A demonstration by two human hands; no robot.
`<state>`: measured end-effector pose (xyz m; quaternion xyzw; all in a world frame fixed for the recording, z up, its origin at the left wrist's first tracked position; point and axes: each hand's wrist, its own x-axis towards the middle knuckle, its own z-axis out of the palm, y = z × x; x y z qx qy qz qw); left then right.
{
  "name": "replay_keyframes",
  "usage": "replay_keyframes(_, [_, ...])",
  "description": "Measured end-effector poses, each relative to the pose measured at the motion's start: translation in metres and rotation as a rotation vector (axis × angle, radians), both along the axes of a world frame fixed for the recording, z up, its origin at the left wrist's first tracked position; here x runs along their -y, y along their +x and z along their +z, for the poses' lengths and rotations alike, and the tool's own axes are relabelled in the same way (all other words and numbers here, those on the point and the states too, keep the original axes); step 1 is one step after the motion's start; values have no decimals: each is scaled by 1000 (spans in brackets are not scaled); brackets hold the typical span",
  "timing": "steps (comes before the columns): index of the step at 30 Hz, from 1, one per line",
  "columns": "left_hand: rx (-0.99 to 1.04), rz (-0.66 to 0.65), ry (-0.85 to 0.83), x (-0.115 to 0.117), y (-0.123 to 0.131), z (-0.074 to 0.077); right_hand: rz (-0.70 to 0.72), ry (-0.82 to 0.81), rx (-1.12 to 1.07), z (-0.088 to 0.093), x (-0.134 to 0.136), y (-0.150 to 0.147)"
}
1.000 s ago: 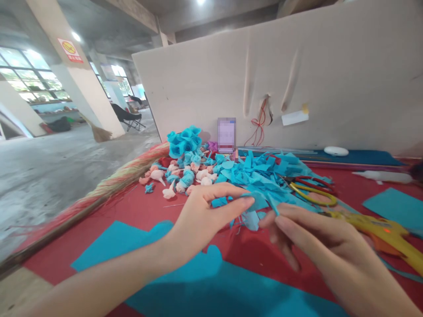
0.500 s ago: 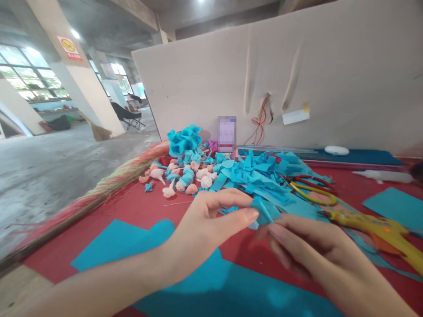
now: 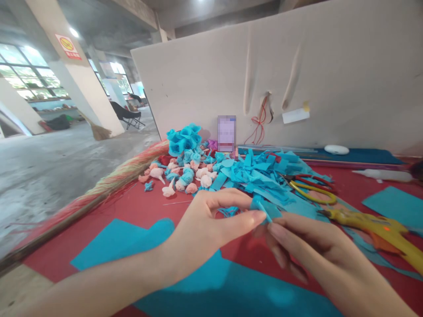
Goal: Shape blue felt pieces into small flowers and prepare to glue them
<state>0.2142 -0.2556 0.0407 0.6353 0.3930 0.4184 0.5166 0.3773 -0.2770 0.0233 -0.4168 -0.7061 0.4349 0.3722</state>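
A small piece of blue crepe paper is held up over the red tabletop between my two hands. My left hand pinches its left end between thumb and fingers. The thumb and fingers of my right hand are closed on its lower right edge, along a narrow rolled fold. Behind the hands lies a heap of cut blue paper strips. Left of that heap are several small pink, white and blue paper flowers. Large blue paper sheets lie under my forearms.
At the right are a yellow hot glue gun, yellow-handled scissors, a white bottle and a blue sheet. A blurred phone leans on the back panel beside large blue paper flowers. A straw-coloured bundle borders the left edge.
My left thumb has slid slightly right along the blue paper, towards my right fingertips. Some of my right hand's lower fingers have shifted a little. Both hands keep their pinch.
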Motion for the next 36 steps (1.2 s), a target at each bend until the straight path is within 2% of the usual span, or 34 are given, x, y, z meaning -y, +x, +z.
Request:
replay_keyframes(6, [-4,28,-25,-2,2,2,31,-65,-43,-2,-1,-3])
replay_keyframes(11, [-15,15,-36,-2,2,0,-2,-36,-24,0,0,-3])
replay_keyframes(16, [3,3,-79,0,2,-1,-121,-30,-34,-1,3,-5])
replay_keyframes(20, [39,-17,-124,0,2,0,-141,-34,-60,-2,3,-5])
replay_keyframes(22, [102,-35,-136,-1,0,0,-130,-126,-132,-2,2,-4])
replay_keyframes(27, [195,-44,-96,-3,-3,-4,31,-408,-325,-2,0,2])
replay_keyframes(32, [84,-75,12,-2,0,-4,16,-420,-424,-5,1,-1])
replay_keyframes(36, [68,-41,37,-2,3,-1,114,-379,-424,-10,0,1])
